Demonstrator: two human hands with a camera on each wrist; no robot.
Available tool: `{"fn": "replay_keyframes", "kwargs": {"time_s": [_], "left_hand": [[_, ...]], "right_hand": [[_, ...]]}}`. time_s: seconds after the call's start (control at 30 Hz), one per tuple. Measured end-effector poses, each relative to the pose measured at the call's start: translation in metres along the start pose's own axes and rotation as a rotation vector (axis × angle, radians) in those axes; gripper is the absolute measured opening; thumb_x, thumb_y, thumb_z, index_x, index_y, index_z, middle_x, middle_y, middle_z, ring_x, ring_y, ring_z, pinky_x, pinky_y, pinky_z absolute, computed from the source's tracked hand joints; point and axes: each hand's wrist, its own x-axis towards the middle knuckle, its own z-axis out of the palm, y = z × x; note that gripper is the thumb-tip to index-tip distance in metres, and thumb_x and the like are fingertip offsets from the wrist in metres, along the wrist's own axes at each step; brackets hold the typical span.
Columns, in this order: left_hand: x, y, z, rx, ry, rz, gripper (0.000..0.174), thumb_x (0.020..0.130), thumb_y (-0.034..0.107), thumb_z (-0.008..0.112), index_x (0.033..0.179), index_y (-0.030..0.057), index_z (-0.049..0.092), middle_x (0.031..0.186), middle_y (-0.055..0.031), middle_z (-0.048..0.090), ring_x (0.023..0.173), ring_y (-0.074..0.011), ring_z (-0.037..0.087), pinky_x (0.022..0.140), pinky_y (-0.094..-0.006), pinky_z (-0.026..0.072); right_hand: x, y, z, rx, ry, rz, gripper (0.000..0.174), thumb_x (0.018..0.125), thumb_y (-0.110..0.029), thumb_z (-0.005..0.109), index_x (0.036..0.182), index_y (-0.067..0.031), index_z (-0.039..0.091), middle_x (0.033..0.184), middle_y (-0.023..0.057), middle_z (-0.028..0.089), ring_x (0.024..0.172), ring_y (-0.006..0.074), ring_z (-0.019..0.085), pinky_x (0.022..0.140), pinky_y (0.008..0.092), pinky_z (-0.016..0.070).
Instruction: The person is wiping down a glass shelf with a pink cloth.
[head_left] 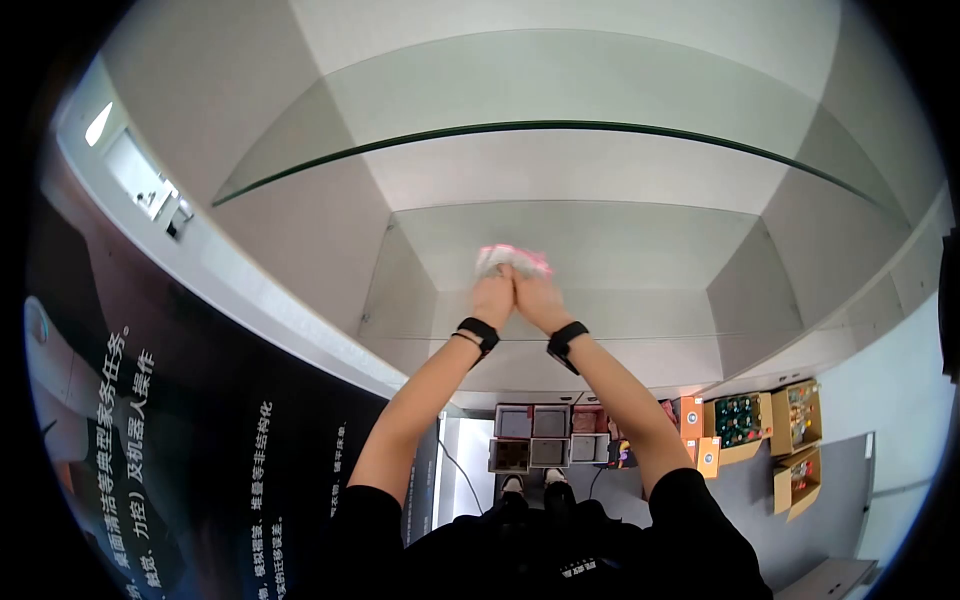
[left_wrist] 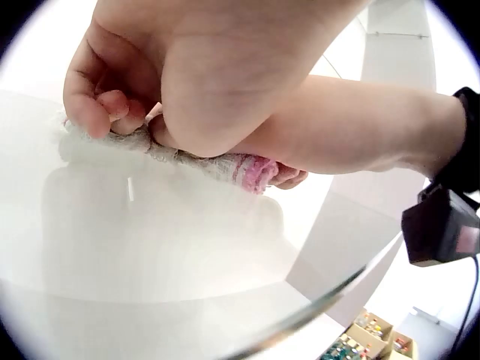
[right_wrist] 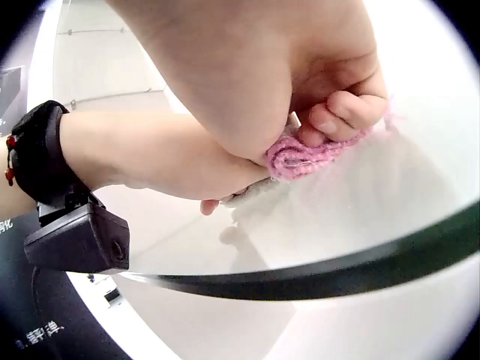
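A whitish cloth with a pink edge [head_left: 515,258] lies bunched on a glass shelf [head_left: 640,250] inside a pale cabinet. My left hand [head_left: 490,298] and right hand [head_left: 541,303] are side by side on it, both arms stretched forward. In the left wrist view, curled left fingers [left_wrist: 97,112] grip the grey-white part of the cloth [left_wrist: 199,161] close over the glass. The right wrist view has the right fingers [right_wrist: 341,120] curled on the pink rolled edge [right_wrist: 304,156]. Much of the cloth is hidden beneath the hands.
Above the hands, another glass shelf [head_left: 540,127] with a green edge spans the cabinet. Grey storage bins [head_left: 550,452] stand on the floor below, with open cardboard boxes [head_left: 795,420] to the right. A black printed panel [head_left: 200,420] stands at the left.
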Motion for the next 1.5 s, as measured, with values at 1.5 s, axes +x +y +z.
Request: {"fn": "replay_keyframes", "kwargs": {"time_s": [1.5], "left_hand": [[0.064, 0.038, 0.009, -0.124, -0.109, 0.052, 0.026, 0.070, 0.011, 0.036, 0.090, -0.0067, 0.037, 0.070, -0.0161, 0.054, 0.064, -0.0279, 0.054, 0.054, -0.0353, 0.0423]], "right_hand": [[0.019, 0.048, -0.018, 0.032, -0.017, 0.197, 0.030, 0.072, -0.016, 0.037, 0.101, -0.0131, 0.040, 0.080, 0.0150, 0.053, 0.072, 0.0297, 0.052, 0.060, 0.0390, 0.0415]]}}
